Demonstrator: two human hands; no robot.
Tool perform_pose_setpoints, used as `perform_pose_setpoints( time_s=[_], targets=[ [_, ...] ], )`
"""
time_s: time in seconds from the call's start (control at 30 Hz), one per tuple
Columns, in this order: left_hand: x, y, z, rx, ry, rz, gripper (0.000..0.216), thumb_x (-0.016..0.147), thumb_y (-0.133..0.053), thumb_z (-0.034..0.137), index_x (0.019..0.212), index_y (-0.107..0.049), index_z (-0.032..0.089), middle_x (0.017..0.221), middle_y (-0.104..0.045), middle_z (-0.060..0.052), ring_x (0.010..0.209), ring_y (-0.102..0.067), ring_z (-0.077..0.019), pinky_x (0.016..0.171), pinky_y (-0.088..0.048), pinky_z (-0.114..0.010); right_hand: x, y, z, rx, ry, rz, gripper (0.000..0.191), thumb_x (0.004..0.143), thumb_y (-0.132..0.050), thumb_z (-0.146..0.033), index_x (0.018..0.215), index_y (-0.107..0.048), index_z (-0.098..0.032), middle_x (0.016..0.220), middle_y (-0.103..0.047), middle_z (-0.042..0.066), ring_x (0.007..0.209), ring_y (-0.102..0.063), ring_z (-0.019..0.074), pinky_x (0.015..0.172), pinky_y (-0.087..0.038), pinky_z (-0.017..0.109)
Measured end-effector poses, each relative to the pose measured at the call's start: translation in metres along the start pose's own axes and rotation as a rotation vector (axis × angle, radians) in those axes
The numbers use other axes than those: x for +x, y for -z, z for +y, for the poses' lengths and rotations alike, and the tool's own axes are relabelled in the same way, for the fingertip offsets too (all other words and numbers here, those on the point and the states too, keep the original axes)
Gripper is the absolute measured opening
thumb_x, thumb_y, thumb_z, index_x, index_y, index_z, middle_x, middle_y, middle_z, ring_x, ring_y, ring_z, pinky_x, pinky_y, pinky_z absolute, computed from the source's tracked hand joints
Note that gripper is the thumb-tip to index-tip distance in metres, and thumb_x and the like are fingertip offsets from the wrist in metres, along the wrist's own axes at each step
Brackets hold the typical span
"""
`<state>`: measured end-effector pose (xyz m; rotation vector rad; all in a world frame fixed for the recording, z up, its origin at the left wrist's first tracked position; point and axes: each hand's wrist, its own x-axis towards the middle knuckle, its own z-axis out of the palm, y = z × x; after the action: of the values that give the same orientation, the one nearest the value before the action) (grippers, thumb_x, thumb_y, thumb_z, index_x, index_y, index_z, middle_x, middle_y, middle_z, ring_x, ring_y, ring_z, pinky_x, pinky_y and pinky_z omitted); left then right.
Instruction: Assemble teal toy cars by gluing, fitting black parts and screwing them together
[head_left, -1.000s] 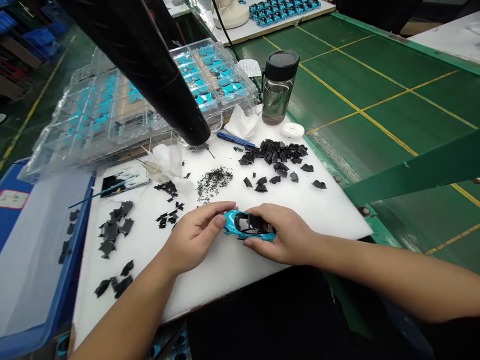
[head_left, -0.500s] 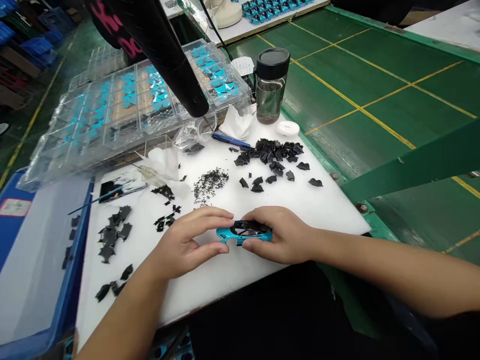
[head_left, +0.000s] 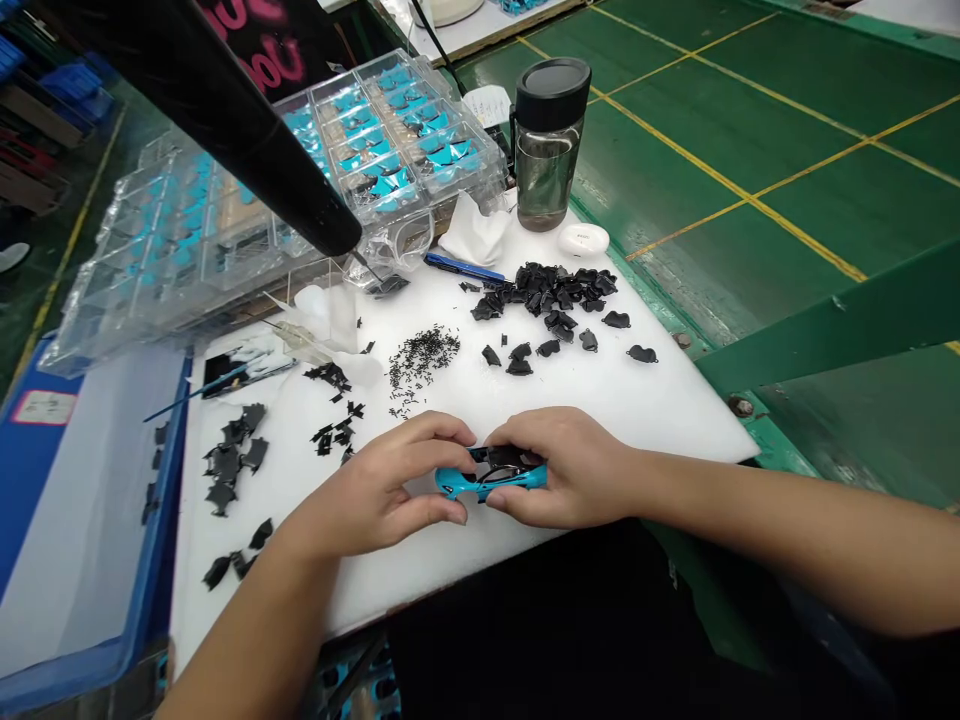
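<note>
A blue toy car body with a black top sits between my hands, low over the front of the white work board. My right hand grips its right end, thumb on the near side and fingers over the far side. Around the left end curve the thumb and fingers of my left hand, with fingertips against the body. Beyond my hands lies a scatter of tiny black screws. Small black strips lie beyond my left wrist, and dark shaped plates sit farther left.
A black electric screwdriver hangs at upper left, tip down. Behind it are clear compartment trays holding blue parts. At the back are a heap of black parts, a blue pen-like tool, a lidded bottle and a white case.
My left fingertips have curled farther over the car's left end, and the car looks slightly tilted. The screwdriver has swung left. The whole view has shifted a little.
</note>
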<state>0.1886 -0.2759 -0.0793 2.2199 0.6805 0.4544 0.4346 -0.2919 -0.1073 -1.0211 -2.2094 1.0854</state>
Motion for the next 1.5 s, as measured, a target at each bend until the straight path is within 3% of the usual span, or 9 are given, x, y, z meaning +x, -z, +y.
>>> perform_pose_setpoints(
  time_s=[0.2,0.3,0.47,0.57,0.73,0.9,1.0,1.23,1.5],
  targets=[
    [0.001,-0.001,0.001,-0.058,-0.004,-0.046,0.03,0.086,-0.071,0.027,0.114,-0.06,0.022,0.116,-0.059,-0.01,0.104,-0.062,-0.0189,0.085,-0.056,-0.027,0.0,0.002,0.0,0.005,0.007,-0.029,0.034,0.083,-0.067,-0.048,0.094,-0.072,-0.016,0.074,-0.07,0.006,0.066,-0.062,0.0189,0.062,-0.043,0.028],
    [0.002,-0.003,-0.001,-0.059,-0.029,0.032,0.032,0.086,-0.071,0.028,0.115,-0.061,0.023,0.112,-0.062,-0.009,0.101,-0.063,-0.0185,0.086,-0.055,-0.028,0.0,0.004,0.001,0.047,0.013,-0.015,0.036,0.084,-0.065,-0.047,0.097,-0.073,-0.014,0.076,-0.07,0.007,0.066,-0.061,0.0183,0.062,-0.043,0.028],
    [-0.001,-0.005,-0.007,-0.057,-0.04,0.186,0.061,0.074,-0.083,0.037,0.127,-0.057,0.024,0.11,-0.066,-0.01,0.102,-0.063,-0.0231,0.09,-0.055,-0.036,-0.001,0.005,0.004,0.117,0.031,0.014,0.041,0.084,-0.066,-0.047,0.105,-0.071,-0.012,0.083,-0.069,0.009,0.069,-0.06,0.0184,0.065,-0.044,0.029],
    [-0.003,-0.005,-0.01,-0.079,-0.078,0.254,0.066,0.069,-0.086,0.036,0.127,-0.057,0.021,0.105,-0.067,-0.01,0.093,-0.065,-0.0212,0.087,-0.056,-0.036,-0.002,0.007,0.005,0.165,0.04,0.005,0.04,0.084,-0.067,-0.045,0.106,-0.069,-0.011,0.087,-0.069,0.009,0.072,-0.06,0.0184,0.066,-0.045,0.029],
    [-0.001,-0.008,-0.009,-0.017,-0.156,0.424,0.051,0.072,-0.085,0.024,0.117,-0.061,0.017,0.093,-0.069,-0.008,0.081,-0.065,-0.0166,0.075,-0.057,-0.03,-0.002,0.011,0.006,0.351,-0.027,-0.044,0.04,0.089,-0.062,-0.048,0.104,-0.069,-0.011,0.084,-0.065,0.008,0.071,-0.056,0.0173,0.064,-0.043,0.029],
    [0.003,-0.018,-0.006,-0.001,-0.17,0.584,0.04,0.078,-0.078,0.014,0.114,-0.062,0.017,0.091,-0.069,-0.007,0.075,-0.063,-0.0133,0.07,-0.056,-0.027,-0.002,0.001,0.004,0.919,-0.222,-0.137,0.052,0.096,-0.049,-0.06,0.094,-0.067,-0.011,0.084,-0.067,0.008,0.061,-0.058,0.013,0.057,-0.044,0.026],
    [0.005,-0.024,-0.004,-0.012,-0.119,0.624,0.036,0.081,-0.074,0.012,0.115,-0.062,0.018,0.09,-0.069,-0.005,0.073,-0.063,-0.012,0.07,-0.056,-0.026,-0.003,-0.007,0.004,1.113,-0.295,-0.139,0.055,0.093,-0.051,-0.063,0.097,-0.066,-0.01,0.083,-0.068,0.008,0.055,-0.06,0.0126,0.051,-0.044,0.025],
    [0.011,-0.036,0.0,-0.026,-0.003,0.733,0.027,0.083,-0.071,0.015,0.108,-0.062,0.018,0.077,-0.064,-0.001,0.067,-0.061,-0.011,0.065,-0.054,-0.024,-0.002,-0.014,0.005,1.206,-0.35,-0.142,0.058,0.09,-0.056,-0.065,0.101,-0.066,-0.009,0.078,-0.069,0.007,0.051,-0.061,0.013,0.048,-0.046,0.024],
    [0.011,-0.037,-0.001,0.082,-0.059,0.753,0.035,0.081,-0.074,0.016,0.114,-0.063,0.019,0.077,-0.067,-0.001,0.064,-0.06,-0.0101,0.06,-0.054,-0.022,-0.001,-0.013,0.005,1.282,-0.41,-0.205,0.065,0.089,-0.051,-0.07,0.102,-0.068,-0.008,0.074,-0.068,0.007,0.046,-0.057,0.0115,0.045,-0.044,0.024]
  ],
)
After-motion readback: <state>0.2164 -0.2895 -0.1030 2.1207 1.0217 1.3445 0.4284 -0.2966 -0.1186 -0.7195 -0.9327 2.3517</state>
